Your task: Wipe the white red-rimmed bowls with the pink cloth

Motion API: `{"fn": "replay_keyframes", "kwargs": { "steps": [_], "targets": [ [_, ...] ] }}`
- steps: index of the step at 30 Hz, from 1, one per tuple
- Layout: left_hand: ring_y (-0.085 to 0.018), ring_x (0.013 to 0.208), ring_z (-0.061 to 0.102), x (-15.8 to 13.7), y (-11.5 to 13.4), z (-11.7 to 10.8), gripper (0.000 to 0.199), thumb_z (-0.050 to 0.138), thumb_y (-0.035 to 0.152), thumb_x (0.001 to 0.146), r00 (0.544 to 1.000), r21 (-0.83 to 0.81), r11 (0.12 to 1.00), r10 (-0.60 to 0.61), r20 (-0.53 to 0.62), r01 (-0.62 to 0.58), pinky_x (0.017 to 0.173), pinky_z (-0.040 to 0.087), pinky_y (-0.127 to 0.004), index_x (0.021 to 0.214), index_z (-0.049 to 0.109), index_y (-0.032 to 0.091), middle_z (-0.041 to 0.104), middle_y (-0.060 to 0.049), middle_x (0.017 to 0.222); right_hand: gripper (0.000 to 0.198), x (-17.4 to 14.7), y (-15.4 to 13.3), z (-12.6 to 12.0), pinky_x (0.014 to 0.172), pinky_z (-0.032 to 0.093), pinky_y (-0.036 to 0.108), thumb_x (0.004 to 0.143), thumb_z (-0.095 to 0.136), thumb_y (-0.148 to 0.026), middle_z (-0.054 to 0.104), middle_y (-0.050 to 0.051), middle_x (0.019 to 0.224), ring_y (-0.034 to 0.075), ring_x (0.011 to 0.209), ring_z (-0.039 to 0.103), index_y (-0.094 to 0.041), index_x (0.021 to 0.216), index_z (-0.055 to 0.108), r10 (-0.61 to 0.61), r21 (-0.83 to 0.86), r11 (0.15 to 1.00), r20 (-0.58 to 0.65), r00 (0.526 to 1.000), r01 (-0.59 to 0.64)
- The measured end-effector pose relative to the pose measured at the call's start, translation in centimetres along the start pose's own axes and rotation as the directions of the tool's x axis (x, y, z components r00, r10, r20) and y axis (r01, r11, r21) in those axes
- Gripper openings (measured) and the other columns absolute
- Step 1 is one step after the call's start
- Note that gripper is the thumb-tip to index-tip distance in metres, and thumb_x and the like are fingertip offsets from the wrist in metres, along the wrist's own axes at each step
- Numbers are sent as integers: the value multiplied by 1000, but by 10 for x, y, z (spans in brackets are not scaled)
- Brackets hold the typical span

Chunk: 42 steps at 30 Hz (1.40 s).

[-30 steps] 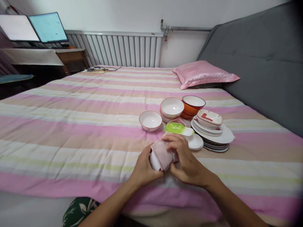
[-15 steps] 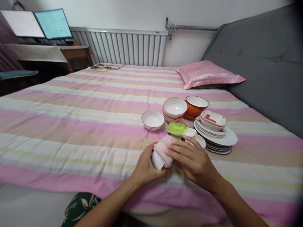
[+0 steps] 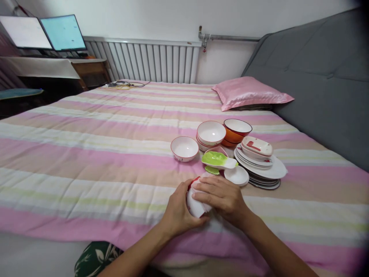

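Note:
My left hand [image 3: 178, 209] grips a small white dish [image 3: 194, 206] with a red edge, fingers round its left side and thumb below. Folded over that dish is a pale pink cloth [image 3: 205, 175], pressed down by the bent fingers of my right hand [image 3: 223, 198]. Much of the cloth lies hidden under those fingers. Just beyond my hands are a green and white leaf-shaped dish [image 3: 215, 158] and a small white round dish [image 3: 238, 176].
A single red-rimmed bowl [image 3: 184, 148], stacked white bowls [image 3: 211, 132], orange bowls [image 3: 233, 135] and a plate stack [image 3: 278, 167] stand on the striped bedspread [image 3: 100, 173]. Farther back lie a pink pillow [image 3: 252, 92] and cables [image 3: 127, 84].
The dish has turned in my hands, and its red edge now shows. My right hand has shifted left and down over it with the cloth, uncovering the small white round dish.

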<state>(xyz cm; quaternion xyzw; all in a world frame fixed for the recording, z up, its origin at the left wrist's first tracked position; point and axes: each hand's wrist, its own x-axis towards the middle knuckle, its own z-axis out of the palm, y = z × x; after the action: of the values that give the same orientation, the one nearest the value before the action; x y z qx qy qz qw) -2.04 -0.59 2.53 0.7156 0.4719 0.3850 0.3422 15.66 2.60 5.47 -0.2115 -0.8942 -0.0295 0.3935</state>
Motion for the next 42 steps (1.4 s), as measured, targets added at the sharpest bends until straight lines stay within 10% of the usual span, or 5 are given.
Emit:
{"fn": "replay_keyframes", "kwargs": {
  "steps": [11, 23, 33, 42],
  "targets": [
    [-30, 110, 54, -3, -7, 3, 89, 82, 29, 48, 999, -9, 999, -48, -19, 48, 93, 47, -45, 126, 39, 20, 53, -11, 123, 32, -18, 22, 12, 90, 50, 38, 85, 46, -12, 69, 5, 109, 19, 104, 62, -25, 108, 65, 281, 303, 917, -27, 959, -260],
    [-30, 116, 50, -2, -1, -4, 88, 80, 23, 52, 1000, -75, 997, -23, 21, 25, 96, 44, -45, 128, 38, 22, 50, -12, 129, 44, -47, 30, 36, 83, 54, 38, 74, 59, -14, 68, 8, 110, 24, 97, 66, -21, 118, 60, 668, 446, 650, 53, 743, -616],
    [-32, 121, 45, 0, 7, -4, 97, 84, 38, 50, 996, -131, 987, 93, 14, -91, 104, 35, -48, 130, 33, 20, 45, -14, 131, 45, -20, -2, 9, 94, 49, 39, 84, 42, -9, 66, 8, 114, 22, 108, 61, -22, 126, 53, 204, -49, 975, -191, 960, -217],
    [-27, 102, 55, 1, 9, -5, 74, 73, 22, 54, 998, -55, 997, 59, 9, -58, 89, 45, -41, 120, 40, 19, 54, -9, 114, 44, -22, -3, 7, 91, 49, 44, 72, 48, -6, 61, 14, 117, 26, 113, 56, -17, 115, 49, 198, 80, 979, -114, 974, -189]
  ]
}}
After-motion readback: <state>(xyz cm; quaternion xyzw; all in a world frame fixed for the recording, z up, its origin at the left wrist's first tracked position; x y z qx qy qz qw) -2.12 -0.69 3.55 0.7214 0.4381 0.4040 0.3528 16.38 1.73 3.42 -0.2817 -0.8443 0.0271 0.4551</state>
